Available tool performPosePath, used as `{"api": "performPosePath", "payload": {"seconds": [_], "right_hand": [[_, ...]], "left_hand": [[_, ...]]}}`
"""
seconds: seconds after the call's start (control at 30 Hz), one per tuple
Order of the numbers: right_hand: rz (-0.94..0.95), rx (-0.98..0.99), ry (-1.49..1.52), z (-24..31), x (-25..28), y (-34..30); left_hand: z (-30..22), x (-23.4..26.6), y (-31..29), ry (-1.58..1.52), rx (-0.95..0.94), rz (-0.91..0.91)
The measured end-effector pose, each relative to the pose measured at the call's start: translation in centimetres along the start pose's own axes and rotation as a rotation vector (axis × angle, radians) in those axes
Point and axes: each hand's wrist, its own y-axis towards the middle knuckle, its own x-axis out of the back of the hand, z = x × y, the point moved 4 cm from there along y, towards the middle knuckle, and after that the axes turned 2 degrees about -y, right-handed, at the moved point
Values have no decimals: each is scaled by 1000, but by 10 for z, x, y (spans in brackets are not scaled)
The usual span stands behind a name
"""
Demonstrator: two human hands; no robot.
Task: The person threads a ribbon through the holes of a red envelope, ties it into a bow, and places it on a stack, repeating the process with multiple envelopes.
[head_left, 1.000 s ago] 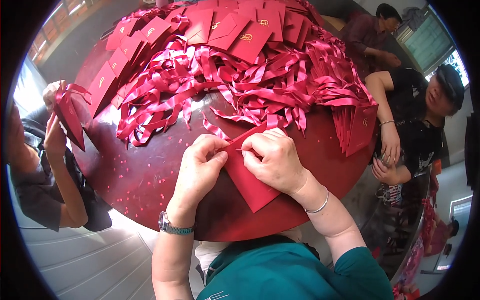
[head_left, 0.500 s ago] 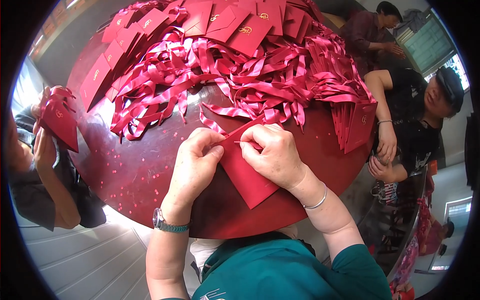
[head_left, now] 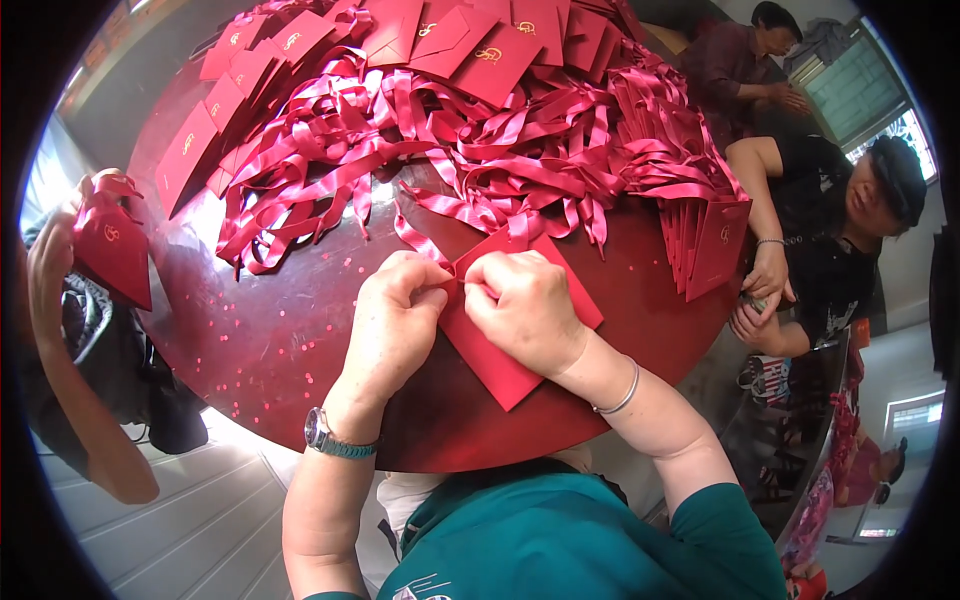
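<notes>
A red paper gift bag (head_left: 505,375) lies tilted on the table in front of me, its upper corner between my hands. Its pink satin ribbon (head_left: 425,240) runs down to that corner, where my left hand (head_left: 395,325) pinches it between thumb and forefinger. Close beside, the fingers of my right hand (head_left: 530,315) are curled shut at the ribbon's lower end, over the bag's face. The fingertips nearly meet, and the exact grip of the right hand is hidden by its own knuckles. Another stretch of ribbon goes behind the right knuckles.
Loose ribbons (head_left: 340,150) and red bags (head_left: 490,60) pile along the far side of the round table (head_left: 290,340). Upright bags (head_left: 715,245) stand in a row at right. At left a person holds a red bag (head_left: 112,245); at right sits a person in black (head_left: 830,230).
My right hand has shifted slightly left, closer to my left hand, and the bag has turned so more of its right side shows. The left person's arm and bag moved.
</notes>
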Motion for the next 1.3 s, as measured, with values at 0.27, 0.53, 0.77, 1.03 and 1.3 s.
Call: {"api": "performPosePath", "payload": {"seconds": [0.27, 0.53, 0.77, 1.03, 1.3], "right_hand": [[87, 49, -67, -2, 8, 7], [104, 174, -92, -11, 33, 16], [139, 264, -79, 1, 27, 18], [178, 228, -80, 3, 28, 10], [109, 299, 103, 20, 33, 11]], "left_hand": [[2, 0, 1, -60, -5, 5], [-4, 5, 6, -80, 1, 5], [1, 9, 3, -117, -157, -16], [-4, 2, -1, -29, -81, 43], [0, 8, 0, -458, 156, 182]]}}
